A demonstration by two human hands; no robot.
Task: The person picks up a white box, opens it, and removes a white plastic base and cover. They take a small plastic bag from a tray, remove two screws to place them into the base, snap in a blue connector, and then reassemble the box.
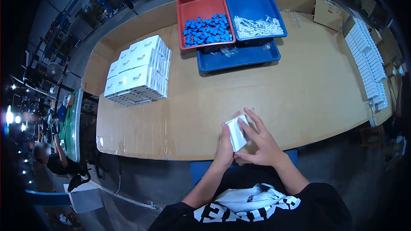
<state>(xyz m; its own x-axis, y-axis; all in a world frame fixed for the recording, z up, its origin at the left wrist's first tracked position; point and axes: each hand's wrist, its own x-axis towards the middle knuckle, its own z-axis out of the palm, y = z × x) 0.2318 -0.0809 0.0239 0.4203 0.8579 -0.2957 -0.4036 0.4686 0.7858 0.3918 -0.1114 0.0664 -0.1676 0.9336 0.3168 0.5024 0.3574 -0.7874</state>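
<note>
A small white box (236, 134) is held between my two hands, near the front edge of the cardboard-covered table. My left hand (223, 149) grips its left side, the thumb lying along the edge. On the right, my right hand (262, 143) has its fingers over the box's top and right side, with the thumb near the lower end. Part of the box is hidden behind the fingers, and its printing is too small to read.
A stack of white printed boxes (136, 69) stands at the left. At the back, a red tray (201, 4) holds blue pieces (208, 30), and a blue tray (252, 4) holds white sticks (259, 27). Another blue tray (239, 62) sits in front. White boxes (366, 60) line the right edge.
</note>
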